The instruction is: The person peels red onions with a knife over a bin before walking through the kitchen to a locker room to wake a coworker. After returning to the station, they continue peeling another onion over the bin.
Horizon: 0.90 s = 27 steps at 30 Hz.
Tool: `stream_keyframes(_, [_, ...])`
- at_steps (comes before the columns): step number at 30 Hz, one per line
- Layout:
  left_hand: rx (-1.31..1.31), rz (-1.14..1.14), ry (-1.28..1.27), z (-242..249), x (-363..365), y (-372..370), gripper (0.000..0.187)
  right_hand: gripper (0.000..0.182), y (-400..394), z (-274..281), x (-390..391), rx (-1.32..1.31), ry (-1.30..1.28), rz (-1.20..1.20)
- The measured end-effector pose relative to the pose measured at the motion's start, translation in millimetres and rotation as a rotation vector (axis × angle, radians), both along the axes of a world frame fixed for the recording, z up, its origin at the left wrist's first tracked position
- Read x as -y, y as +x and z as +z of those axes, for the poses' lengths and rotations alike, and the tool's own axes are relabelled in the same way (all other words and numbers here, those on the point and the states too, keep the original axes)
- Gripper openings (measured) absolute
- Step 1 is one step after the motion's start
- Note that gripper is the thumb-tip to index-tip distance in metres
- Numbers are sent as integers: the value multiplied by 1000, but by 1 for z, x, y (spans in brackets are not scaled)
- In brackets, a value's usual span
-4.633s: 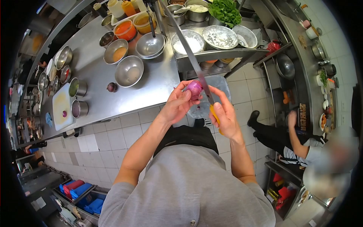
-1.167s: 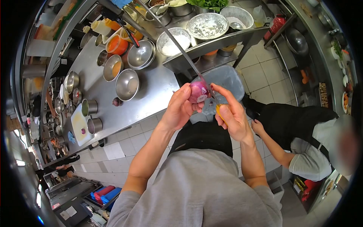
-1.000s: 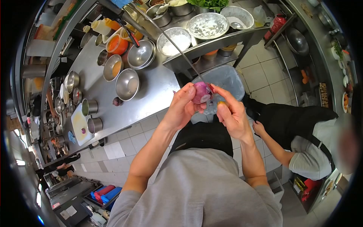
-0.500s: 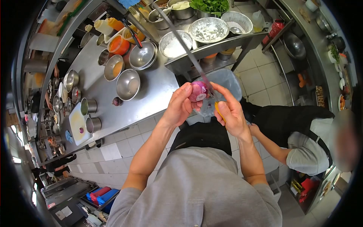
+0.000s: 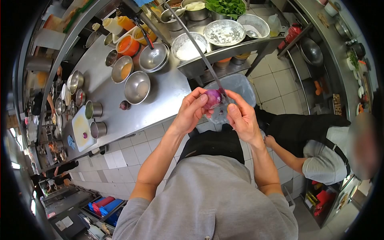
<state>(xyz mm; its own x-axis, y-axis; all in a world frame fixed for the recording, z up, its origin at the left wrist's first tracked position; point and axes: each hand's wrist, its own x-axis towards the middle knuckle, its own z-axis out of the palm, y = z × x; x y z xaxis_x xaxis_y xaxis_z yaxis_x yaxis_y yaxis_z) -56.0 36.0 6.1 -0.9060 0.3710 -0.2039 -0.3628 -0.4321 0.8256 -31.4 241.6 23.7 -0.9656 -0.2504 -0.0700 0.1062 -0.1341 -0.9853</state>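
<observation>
My left hand [image 5: 192,112] holds a shiny red onion [image 5: 213,99] between thumb and fingers, above a grey plastic bin [image 5: 242,90]. Right beside the onion, my right hand [image 5: 243,120] is closed around a small knife [image 5: 225,105]. Most of its yellow handle is covered by my fingers, and only a little of the blade shows against the onion. Inside the bin lie a few small scraps, partly hidden by my hands. On the steel table [image 5: 168,94] to the left sits another red onion [image 5: 125,105], near a steel bowl [image 5: 137,87].
A long grey bar [image 5: 196,44] slants down towards my hands. Floury bowls [image 5: 225,33] stand on the shelf ahead. Far left, a cutting board [image 5: 81,126] carries a purple piece, with steel pots [image 5: 93,109] alongside. Close on my right stands another person [image 5: 326,156].
The onion has turned in my left hand: its pale root end faced me before, and now its smooth purple side does. Less of the knife's yellow handle shows now.
</observation>
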Motion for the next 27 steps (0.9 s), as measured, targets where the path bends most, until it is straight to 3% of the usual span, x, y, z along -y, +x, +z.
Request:
stream_keyframes(11, [-32,6,32,6,10,-4,42,52,3,-2,-5,114,-209,61])
stream_keyframes(17, [-53,25,-67,8,10,-4,37,51,-1,4,-2,84,-178,146])
stream_keyframes(27, [-110,27,30,10,15,2,46,45,0,0,5,36,12,-29])
